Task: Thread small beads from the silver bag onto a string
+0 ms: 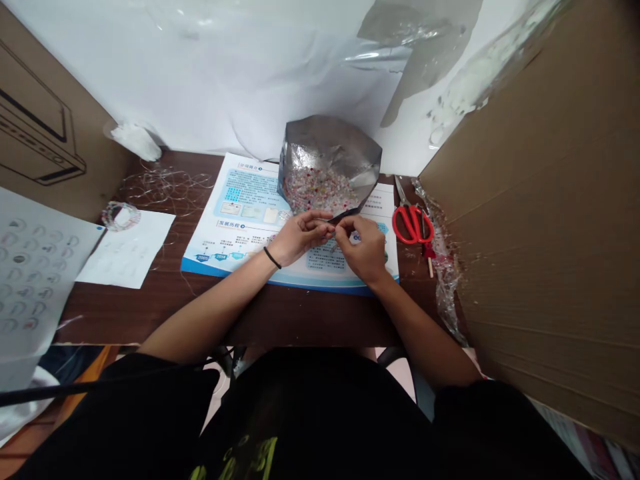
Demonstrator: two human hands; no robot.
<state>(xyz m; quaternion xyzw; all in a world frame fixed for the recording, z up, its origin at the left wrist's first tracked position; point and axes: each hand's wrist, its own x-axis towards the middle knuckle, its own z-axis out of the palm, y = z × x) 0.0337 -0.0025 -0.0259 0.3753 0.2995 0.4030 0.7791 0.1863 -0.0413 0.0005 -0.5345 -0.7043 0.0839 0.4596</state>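
My left hand and my right hand meet fingertip to fingertip over a printed sheet. Both hands are closed in a pinch, and whatever lies between the fingers is too small to make out. Just beyond them stands an open dark silvery bag, its lower part filled with small beads in clear, pink, red and other colours. The bag's near edge comes right up to my fingertips. A black band circles my left wrist.
Red-handled scissors lie right of the sheet, beside crumpled clear plastic. At left are tangled clear thread, beaded bracelets on white paper, and a white spool-like item. Cardboard walls flank the brown table.
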